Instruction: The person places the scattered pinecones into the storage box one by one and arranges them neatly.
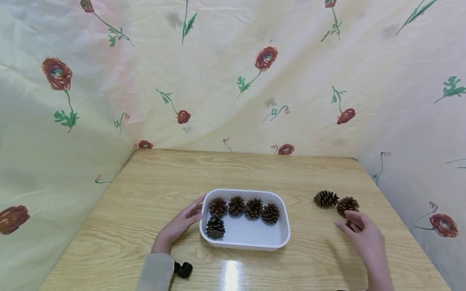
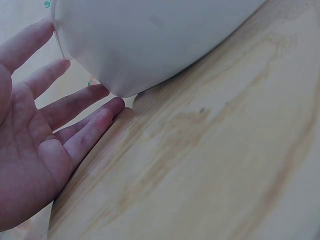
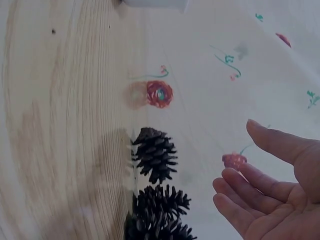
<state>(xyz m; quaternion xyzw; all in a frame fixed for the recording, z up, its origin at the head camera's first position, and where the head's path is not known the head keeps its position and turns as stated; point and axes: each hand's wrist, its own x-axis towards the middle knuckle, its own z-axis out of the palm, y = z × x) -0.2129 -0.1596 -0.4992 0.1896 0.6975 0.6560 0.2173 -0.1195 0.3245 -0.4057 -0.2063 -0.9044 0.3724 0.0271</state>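
Note:
A white rectangular tray (image 1: 251,246) stands mid-table with several brown pine cones (image 1: 253,208) along its back and left side. My left hand (image 1: 181,223) is at the tray's left wall. In the left wrist view its fingers (image 2: 75,102) are spread, fingertips right at the tray's rounded corner. On the right, my right hand (image 1: 365,238) hovers over loose pine cones, its thumb and fingers apart and nothing between them. One pine cone (image 1: 326,199) lies left of another (image 1: 347,206); a third (image 1: 350,225) is partly hidden by the hand. The right wrist view shows that relaxed hand (image 3: 270,192) beside dark pine cones (image 3: 154,155).
The wooden table (image 1: 145,178) is bordered by flower-patterned cloth (image 1: 218,81) at the back and both sides. A small black object (image 1: 185,270) is by the left sleeve (image 1: 155,271).

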